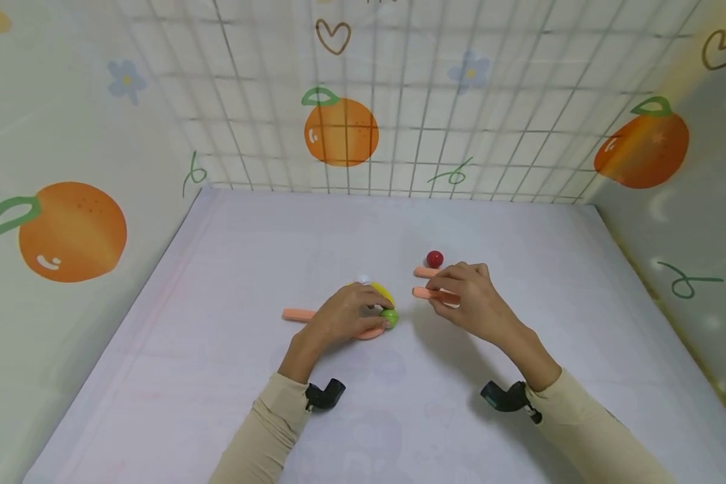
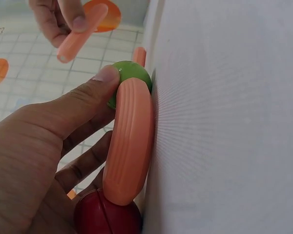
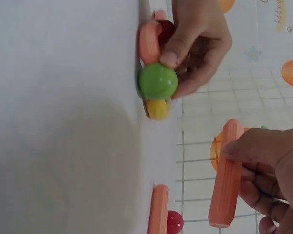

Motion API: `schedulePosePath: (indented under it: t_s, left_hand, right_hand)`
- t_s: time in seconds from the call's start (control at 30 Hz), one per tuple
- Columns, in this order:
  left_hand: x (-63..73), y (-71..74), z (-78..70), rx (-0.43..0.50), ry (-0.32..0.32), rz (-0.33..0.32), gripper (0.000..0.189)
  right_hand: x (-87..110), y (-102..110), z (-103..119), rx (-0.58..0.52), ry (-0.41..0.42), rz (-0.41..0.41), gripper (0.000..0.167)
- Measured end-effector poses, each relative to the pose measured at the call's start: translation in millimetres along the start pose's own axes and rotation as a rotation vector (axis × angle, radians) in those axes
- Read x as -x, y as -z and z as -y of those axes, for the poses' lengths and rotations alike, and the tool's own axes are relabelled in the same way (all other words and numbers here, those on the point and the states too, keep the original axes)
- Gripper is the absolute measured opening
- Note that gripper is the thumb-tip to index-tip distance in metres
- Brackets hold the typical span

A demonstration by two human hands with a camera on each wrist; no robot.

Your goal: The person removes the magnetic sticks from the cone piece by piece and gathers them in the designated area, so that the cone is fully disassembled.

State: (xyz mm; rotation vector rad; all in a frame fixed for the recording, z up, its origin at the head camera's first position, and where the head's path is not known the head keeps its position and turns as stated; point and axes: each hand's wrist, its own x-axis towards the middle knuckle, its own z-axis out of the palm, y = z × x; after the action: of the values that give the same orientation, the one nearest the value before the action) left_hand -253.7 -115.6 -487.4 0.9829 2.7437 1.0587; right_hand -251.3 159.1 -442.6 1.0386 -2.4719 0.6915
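My left hand (image 1: 341,312) pinches a glossy green ball (image 3: 158,81) between thumb and fingers, low over the table. One end of a curved salmon-pink rod (image 2: 129,141) meets this ball; its other end meets a dark red ball (image 2: 107,214). A yellow piece (image 1: 382,293) lies on the green ball's far side, and a straight pink rod (image 1: 299,314) sticks out to the left. Raised off the table, my right hand (image 1: 474,302) holds a straight ribbed pink rod (image 3: 226,175). Beneath it lies another straight pink rod (image 3: 159,209).
A small red ball (image 1: 435,259) sits just beyond the rod lying under the right hand. Something pale and round (image 1: 363,279) shows behind the left hand, partly hidden. Printed curtains with a wire grid (image 1: 411,134) stand around the white tabletop (image 1: 266,249).
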Motion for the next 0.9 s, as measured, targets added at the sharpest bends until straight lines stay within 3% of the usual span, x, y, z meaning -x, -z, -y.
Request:
schedulePosePath:
  t_s: [0.23, 0.47, 0.73, 0.9]
  left_hand:
    - [1.0, -0.3, 0.7, -0.012, -0.017, 0.0, 0.021]
    - [1.6, -0.1, -0.8, -0.002, -0.022, -0.006, 0.022]
    - [2.0, -0.6, -0.4, 0.001, -0.026, -0.002, 0.022]
    - [1.8, -0.3, 0.2, -0.009, -0.028, -0.005, 0.023]
  right_hand:
    - [-11.3, 1.7, -17.0, 0.034, 0.004, -0.03, 0.027]
    - [-18.8, -1.3, -34.1, 0.056, -0.01, -0.031, 0.024]
    - [-20.3, -11.6, -45.2, 0.064, -0.063, 0.007, 0.024]
    - [-19.6, -21.7, -48.9, 0.102, -0.048, 0.009, 0.024]
